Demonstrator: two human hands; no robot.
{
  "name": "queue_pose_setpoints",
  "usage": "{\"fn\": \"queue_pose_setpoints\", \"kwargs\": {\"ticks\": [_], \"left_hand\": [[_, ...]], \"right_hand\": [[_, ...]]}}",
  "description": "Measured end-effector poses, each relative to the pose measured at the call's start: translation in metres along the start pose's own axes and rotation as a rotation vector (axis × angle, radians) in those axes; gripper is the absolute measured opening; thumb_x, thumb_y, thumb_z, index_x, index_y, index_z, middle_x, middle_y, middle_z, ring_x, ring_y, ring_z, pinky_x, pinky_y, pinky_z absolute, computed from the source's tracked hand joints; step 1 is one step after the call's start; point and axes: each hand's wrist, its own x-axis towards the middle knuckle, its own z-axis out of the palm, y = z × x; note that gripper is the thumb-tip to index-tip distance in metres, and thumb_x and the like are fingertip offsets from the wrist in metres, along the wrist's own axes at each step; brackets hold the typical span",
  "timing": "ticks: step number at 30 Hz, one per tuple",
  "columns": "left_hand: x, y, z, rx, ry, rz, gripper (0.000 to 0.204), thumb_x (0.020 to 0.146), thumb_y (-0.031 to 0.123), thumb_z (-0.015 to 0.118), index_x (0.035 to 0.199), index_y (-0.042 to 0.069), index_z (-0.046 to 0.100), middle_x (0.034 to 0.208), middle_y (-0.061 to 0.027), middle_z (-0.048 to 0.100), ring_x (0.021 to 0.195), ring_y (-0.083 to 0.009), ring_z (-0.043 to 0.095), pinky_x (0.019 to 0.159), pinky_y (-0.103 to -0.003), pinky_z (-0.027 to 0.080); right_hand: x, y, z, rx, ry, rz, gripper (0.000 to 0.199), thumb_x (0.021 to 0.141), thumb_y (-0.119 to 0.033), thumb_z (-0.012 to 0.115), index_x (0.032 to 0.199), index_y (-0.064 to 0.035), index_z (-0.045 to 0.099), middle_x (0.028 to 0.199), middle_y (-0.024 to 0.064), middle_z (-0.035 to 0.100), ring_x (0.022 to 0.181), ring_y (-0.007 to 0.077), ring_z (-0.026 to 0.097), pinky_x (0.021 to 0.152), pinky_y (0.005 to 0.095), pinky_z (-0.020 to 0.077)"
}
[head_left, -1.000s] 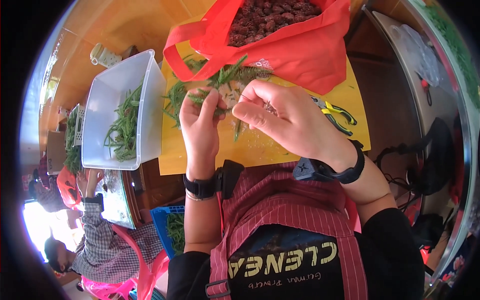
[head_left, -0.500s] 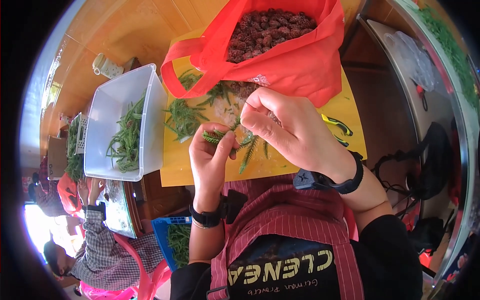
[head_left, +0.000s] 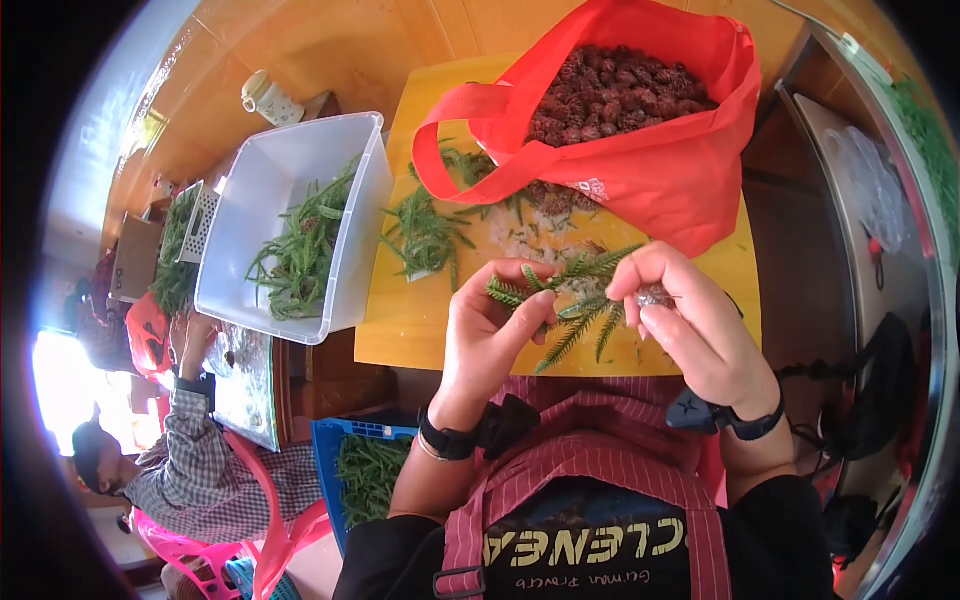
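My left hand (head_left: 500,325) is closed in a pinch around the stem of a green pine sprig (head_left: 575,325), whose needled tips fan out over the table's near side. Close by on the right, my right hand (head_left: 705,335) has its fingers curled around a small shiny, thin-stranded tangle (head_left: 655,296), perhaps wire or thread. Its fingertips are beside the sprig's right-hand tips; whether they touch is hard to tell. Beyond my hands lies a loose pile of green sprigs (head_left: 425,235) on the yellow table (head_left: 400,335).
A red bag (head_left: 640,180) full of brown pine cones (head_left: 620,95) stands at the table's far side. Left are a clear plastic bin (head_left: 270,325) of sprigs and a blue crate (head_left: 328,470) with more greenery. A person in a checked shirt (head_left: 215,500) works farther left.
My right hand has moved down and turned, showing the shiny tangle and more of the sprig. My left hand still holds the sprig. The whole view has shifted, with the surroundings sitting farther right.
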Motion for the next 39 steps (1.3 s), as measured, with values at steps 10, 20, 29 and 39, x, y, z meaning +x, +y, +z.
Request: {"fn": "queue_pose_setpoints", "kwargs": {"ticks": [10,20,29,39], "left_hand": [[0.003,-0.003,-0.002,0.13,0.01,0.312,0.017,0.076,-0.008,0.059,0.091,-0.001,0.054,0.095,-0.009,0.053,0.069,-0.0099,0.056,0.053,-0.019,0.046],[0.004,-0.004,0.004,0.325,-0.001,0.572,0.021,0.064,-0.006,0.071,0.08,0.002,0.06,0.082,-0.0066,0.055,0.077,-0.0171,0.054,0.067,-0.027,0.045],[0.003,0.0,0.003,0.561,-0.027,0.772,0.026,0.058,-0.005,0.076,0.076,0.006,0.06,0.08,-0.0059,0.055,0.071,-0.016,0.055,0.062,-0.026,0.046],[0.008,-0.005,0.001,0.477,-0.027,0.712,0.023,0.062,-0.003,0.075,0.078,0.003,0.059,0.08,-0.0082,0.058,0.072,-0.0187,0.057,0.064,-0.03,0.047]], "right_hand": [[-0.001,0.008,0.005,-0.542,0.046,-0.238,0.027,0.074,-0.002,0.061,0.101,-0.0009,0.06,0.09,0.0089,0.056,0.083,0.0261,0.054,0.074,0.0336,0.0435],[0.004,0.011,0.024,-0.625,0.27,-0.358,0.032,0.064,0.003,0.07,0.094,-0.0016,0.059,0.084,0.01,0.058,0.072,0.0239,0.058,0.063,0.0302,0.0474],[0.005,0.023,0.034,-0.455,0.471,-0.465,0.055,0.059,0.002,0.076,0.109,-0.0023,0.051,0.085,0.0092,0.061,0.071,0.0251,0.061,0.061,0.0305,0.0502],[0.012,0.009,0.03,-0.563,0.346,-0.389,0.046,0.063,-0.001,0.074,0.106,-0.0035,0.058,0.085,0.009,0.062,0.07,0.0239,0.06,0.06,0.0319,0.0483]]}}
